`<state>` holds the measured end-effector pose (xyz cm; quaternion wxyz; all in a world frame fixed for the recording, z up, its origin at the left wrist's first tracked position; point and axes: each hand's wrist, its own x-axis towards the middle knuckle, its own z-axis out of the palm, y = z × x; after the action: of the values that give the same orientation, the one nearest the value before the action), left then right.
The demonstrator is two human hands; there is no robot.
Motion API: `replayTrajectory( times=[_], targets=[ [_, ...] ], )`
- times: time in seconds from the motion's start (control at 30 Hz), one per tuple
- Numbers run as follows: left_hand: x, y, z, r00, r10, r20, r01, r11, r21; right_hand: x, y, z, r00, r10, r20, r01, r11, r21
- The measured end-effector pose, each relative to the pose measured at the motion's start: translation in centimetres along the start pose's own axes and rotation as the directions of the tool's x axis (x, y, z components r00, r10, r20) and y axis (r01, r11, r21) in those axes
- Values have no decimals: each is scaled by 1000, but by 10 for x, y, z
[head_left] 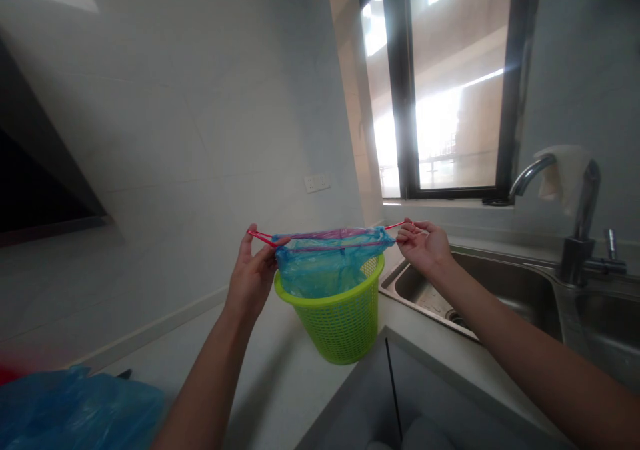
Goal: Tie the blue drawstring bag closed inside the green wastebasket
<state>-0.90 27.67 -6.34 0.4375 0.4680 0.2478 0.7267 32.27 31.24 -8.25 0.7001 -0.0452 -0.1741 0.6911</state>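
Step in hand: drawing bag mouth shut over basket. Left hand [253, 273] pinched closed on red drawstring [261, 238] loop; right hand [424, 245] pinched closed on opposite loop. Blue bag [327, 267] sits in green basket [336, 317] on counter [280, 383], just beside sink [505, 290]. Bag mouth stretched flat; long axis runs left-right between hands, opening faces up. Next move likely calls for even outward pull, then lift. Contents of bag: cannot tell.

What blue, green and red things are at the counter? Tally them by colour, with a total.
Blue: 2, the translucent blue plastic bag in the basket and the crumpled blue plastic bag at lower left
Green: 1, the lime green plastic mesh basket
Red: 1, the red drawstring
Total: 4
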Motion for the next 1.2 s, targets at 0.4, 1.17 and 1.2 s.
replayTrajectory(
  times=[0.4,1.17,1.2],
  targets=[
    [7,-4,-8,946,208,-248,-199,978,61,-1,-6,20,984,-147,97,156,983,-92],
    [-57,2,91,951,83,297,-220,857,465,-39,69,71,768,46,638,624,170,-763],
    [-58,0,92,955,118,271,-238,852,467,-43,68,73,759,62,648,627,195,-754]
  ],
)
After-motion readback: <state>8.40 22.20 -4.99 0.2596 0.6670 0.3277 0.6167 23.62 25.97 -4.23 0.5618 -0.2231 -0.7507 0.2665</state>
